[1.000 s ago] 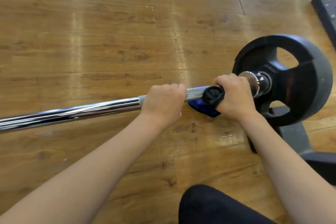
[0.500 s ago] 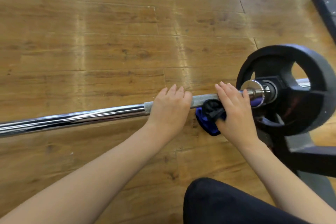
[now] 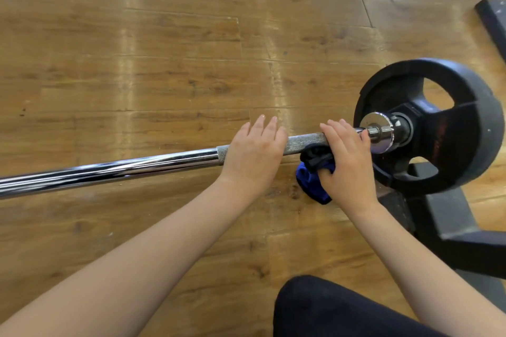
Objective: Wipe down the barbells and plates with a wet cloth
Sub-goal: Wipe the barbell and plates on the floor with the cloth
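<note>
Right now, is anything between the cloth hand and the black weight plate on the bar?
Only the chrome collar stands between them. The right hand lies on the knurled steel barbell with the blue and black cloth under it, next to the collar; the black weight plate sits just beyond. Nothing else visible blocks the way.

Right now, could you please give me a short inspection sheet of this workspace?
Surface: glossy wood plank floor, with light glare.
Job's things: barbell lies level; black plate sits on its right end; blue and black cloth hangs under the rough section of the bar.
Clutter: nothing seen.
Grips: left hand rests on the bar with fingers straight; right hand lies over the bar, fingers straight, thumb tucked against the cloth.
Cables: nothing seen.
Surroundings: black stand under the plate; dark object at the right edge; the person's dark-clothed knee.
</note>
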Action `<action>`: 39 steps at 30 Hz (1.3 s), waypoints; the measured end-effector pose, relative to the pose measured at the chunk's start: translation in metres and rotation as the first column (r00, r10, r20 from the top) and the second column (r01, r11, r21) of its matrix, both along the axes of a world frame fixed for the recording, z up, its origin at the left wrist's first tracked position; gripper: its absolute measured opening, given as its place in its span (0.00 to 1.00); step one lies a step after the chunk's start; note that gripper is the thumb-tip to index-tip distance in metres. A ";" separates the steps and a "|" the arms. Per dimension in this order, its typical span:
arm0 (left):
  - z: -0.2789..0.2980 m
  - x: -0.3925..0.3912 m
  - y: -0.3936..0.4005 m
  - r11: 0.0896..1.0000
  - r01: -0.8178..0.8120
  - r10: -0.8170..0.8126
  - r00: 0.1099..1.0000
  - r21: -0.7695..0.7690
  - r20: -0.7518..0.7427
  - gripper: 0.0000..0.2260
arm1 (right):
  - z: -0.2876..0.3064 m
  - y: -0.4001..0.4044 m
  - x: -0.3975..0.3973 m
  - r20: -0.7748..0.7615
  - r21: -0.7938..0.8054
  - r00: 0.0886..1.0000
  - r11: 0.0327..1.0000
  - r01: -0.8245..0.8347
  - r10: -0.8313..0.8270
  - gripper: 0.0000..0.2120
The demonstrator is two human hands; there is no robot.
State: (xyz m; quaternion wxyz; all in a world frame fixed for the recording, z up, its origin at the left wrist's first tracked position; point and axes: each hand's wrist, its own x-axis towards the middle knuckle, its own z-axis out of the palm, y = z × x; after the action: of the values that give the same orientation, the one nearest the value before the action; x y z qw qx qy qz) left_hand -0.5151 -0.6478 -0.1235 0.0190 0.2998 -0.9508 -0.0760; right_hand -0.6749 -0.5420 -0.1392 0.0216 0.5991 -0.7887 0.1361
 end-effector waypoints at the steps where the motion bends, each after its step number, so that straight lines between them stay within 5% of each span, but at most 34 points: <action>1: 0.002 0.000 0.001 1.000 0.000 0.000 1.000 0.009 0.000 0.18 | -0.001 0.002 0.001 -0.006 0.005 1.000 1.000 0.005 -0.005 0.35; 7: 0.007 -0.003 0.012 1.000 -0.025 0.022 0.994 0.019 0.109 0.28 | -0.005 0.008 0.011 -0.011 -0.055 1.000 0.998 0.004 -0.005 0.38; 14: 0.003 0.003 0.009 0.997 -0.046 0.044 0.998 0.055 0.042 0.22 | -0.002 0.006 0.016 0.088 -0.170 0.984 0.976 -0.139 0.155 0.25; 18: 0.004 0.012 0.002 0.993 -0.094 0.093 0.995 0.072 0.019 0.16 | 0.017 0.009 0.024 0.491 -0.366 0.871 0.911 0.191 0.015 0.26; 20: 0.005 0.017 -0.001 0.992 -0.100 0.099 0.995 0.079 0.018 0.13 | 0.030 0.007 0.024 0.546 -0.437 0.837 0.837 0.329 -0.044 0.27; 23: 0.006 0.016 -0.001 0.991 -0.088 0.088 0.996 0.104 0.006 0.12 | 0.038 -0.008 0.025 0.452 -0.461 0.889 0.835 0.301 -0.071 0.28; 27: 0.009 0.013 0.000 0.989 -0.100 0.100 0.995 0.108 0.009 0.11 | 0.016 -0.026 0.060 0.148 -0.184 0.987 0.982 -0.028 0.056 0.31; 29: 0.009 0.014 -0.001 0.992 -0.079 0.079 0.997 0.101 0.008 0.13 | 0.004 -0.024 0.070 0.045 -0.097 0.997 0.993 -0.065 0.069 0.31; 35: 0.015 0.024 -0.016 0.970 0.039 -0.056 0.996 0.240 0.063 0.18 | -0.003 0.002 0.029 0.046 -0.146 0.975 0.967 -0.208 0.217 0.24; 39: 0.017 0.035 -0.023 0.944 0.087 -0.114 0.991 0.319 0.067 0.24 | -0.003 0.017 0.016 0.098 -0.282 0.976 0.946 -0.161 0.195 0.20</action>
State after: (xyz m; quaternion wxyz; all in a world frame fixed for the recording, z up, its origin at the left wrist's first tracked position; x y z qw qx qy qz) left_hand -0.4802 -0.6710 -0.1061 -0.0732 0.2531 -0.9404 -0.2149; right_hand -0.6585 -0.5251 -0.1418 0.0422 0.6495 -0.7049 0.2819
